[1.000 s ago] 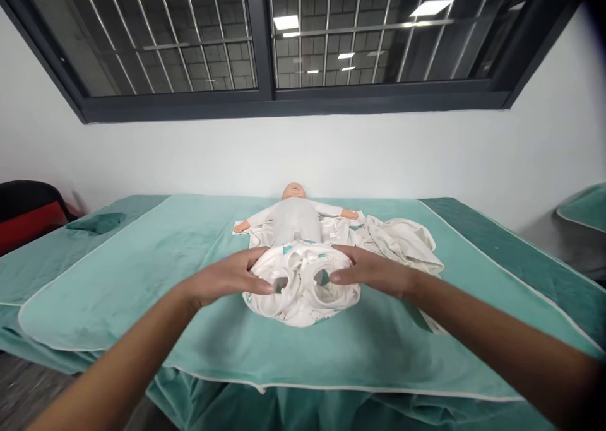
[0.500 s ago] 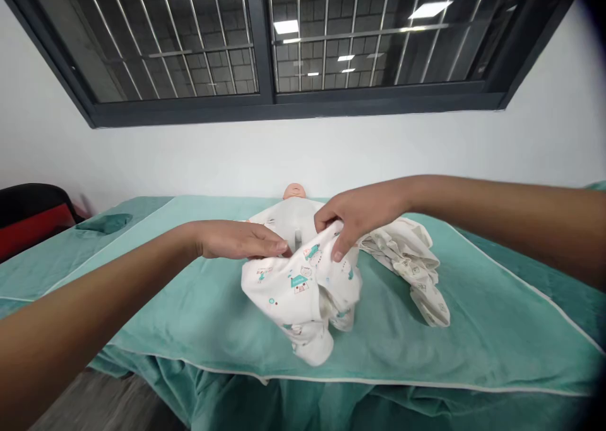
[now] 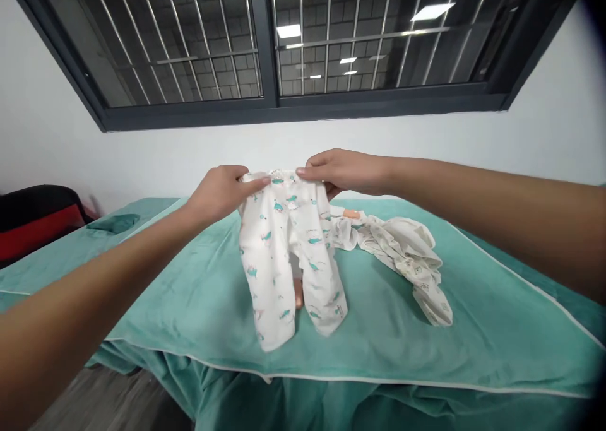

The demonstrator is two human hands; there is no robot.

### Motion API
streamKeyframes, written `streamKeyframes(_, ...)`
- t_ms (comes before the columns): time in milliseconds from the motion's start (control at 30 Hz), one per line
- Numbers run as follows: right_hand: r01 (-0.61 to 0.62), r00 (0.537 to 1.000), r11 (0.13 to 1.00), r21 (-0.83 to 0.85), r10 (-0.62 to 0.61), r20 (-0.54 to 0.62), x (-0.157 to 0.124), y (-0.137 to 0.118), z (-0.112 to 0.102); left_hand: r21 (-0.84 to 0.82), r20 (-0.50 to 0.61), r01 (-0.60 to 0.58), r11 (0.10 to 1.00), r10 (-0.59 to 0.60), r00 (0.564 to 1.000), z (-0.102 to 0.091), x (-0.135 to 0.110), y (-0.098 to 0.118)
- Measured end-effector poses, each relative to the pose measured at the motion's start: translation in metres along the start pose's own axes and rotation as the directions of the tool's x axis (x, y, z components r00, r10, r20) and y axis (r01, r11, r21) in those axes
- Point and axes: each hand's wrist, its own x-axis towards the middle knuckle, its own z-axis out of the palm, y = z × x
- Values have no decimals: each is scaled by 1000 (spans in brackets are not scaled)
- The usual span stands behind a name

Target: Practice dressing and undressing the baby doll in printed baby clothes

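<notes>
A pair of white baby pants (image 3: 312, 242) with small green prints hangs upright in front of me, its two legs spread out downward. My left hand (image 3: 225, 191) is closed on the left end of the waistband, thumb in front. At the waistband's right end, my right hand (image 3: 336, 171) pinches the cloth. Behind the pants lies a baby doll, mostly hidden; a bit of its arm (image 3: 351, 214) shows past a white sleeve, and a skin-coloured part (image 3: 298, 293) shows between the pant legs.
Crumpled white baby clothing (image 3: 409, 251) lies to the right of the doll. A green blanket (image 3: 402, 361) with pale piping covers the bed. At the left stands a black and red chair (image 3: 42, 223). A barred window (image 3: 303, 103) is set in the white wall behind.
The pants, bunched low before, are now lifted and hang unfolded. Both hands have risen to the waistband, and the left, flat before, now grips it. The doll's head is now hidden.
</notes>
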Motion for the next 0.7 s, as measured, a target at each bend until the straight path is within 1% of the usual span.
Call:
streamKeyframes(67, 1, 999, 987, 162, -9, 52, 16, 7, 17, 164, -98, 27, 986, -11, 995, 1, 5, -7)
streamKeyframes(100, 16, 997, 966, 257, -34, 67, 24, 10, 27, 189, -120, 38, 981, -15, 993, 2, 6, -10)
streamKeyframes(133, 41, 995, 932, 360, -71, 69, 34, 14, 38, 166, -140, 42, 985, -19, 990, 3, 6, -13)
streamKeyframes(167, 72, 992, 883, 464, -112, 60, 44, 17, 49, 99, -166, 38, 994, -21, 986, 6, 5, -17)
streamKeyframes(200, 104, 988, 822, 560, -152, 39, 54, 21, 60, -6, -199, 23, 1000, -24, 980, 10, 3, -22)
streamKeyframes(267, 178, 976, 689, 703, -213, -39, 76, 29, 78, -255, -252, -20, 967, -46, 967, 21, -3, -34)
streamKeyframes(333, 257, 962, 579, 774, -234, -144, 96, 41, 91, -440, -234, -24, 898, -89, 968, 40, -12, -49)
streamKeyframes(367, 294, 953, 550, 782, -226, -199, 106, 49, 97, -483, -200, 2, 875, -113, 973, 52, -18, -59)
streamKeyframes(400, 321, 947, 560, 764, -207, -246, 114, 60, 101, -499, -158, 40, 866, -136, 978, 65, -22, -68)
streamKeyframes(433, 319, 947, 636, 702, -179, -268, 121, 72, 105, -491, -111, 88, 867, -163, 980, 79, -27, -79)
streamKeyframes(467, 281, 953, 752, 596, -142, -269, 126, 87, 109, -469, -72, 150, 871, -207, 976, 93, -31, -89)
streamKeyframes(500, 210, 961, 865, 455, -98, -258, 130, 103, 111, -445, -28, 217, 869, -256, 966, 107, -34, -99)
streamKeyframes(533, 120, 968, 950, 289, -47, -247, 133, 120, 112, -418, 6, 282, 863, -308, 951, 120, -37, -108)
streamKeyframes(567, 41, 969, 987, 158, -1, -248, 135, 137, 111, -396, 27, 326, 858, -345, 938, 132, -39, -115)
streamKeyframes(600, -17, 964, 998, 61, 33, -264, 136, 153, 108, -380, 35, 348, 857, -363, 931, 142, -39, -120)
streamKeyframes(633, -50, 955, 999, 2, 49, -294, 138, 168, 103, -369, 28, 346, 862, -362, 932, 151, -40, -123)
streamKeyframes(700, -78, 923, 993, -84, 40, -383, 141, 194, 85, -362, -5, 276, 890, -298, 955, 165, -38, -122)
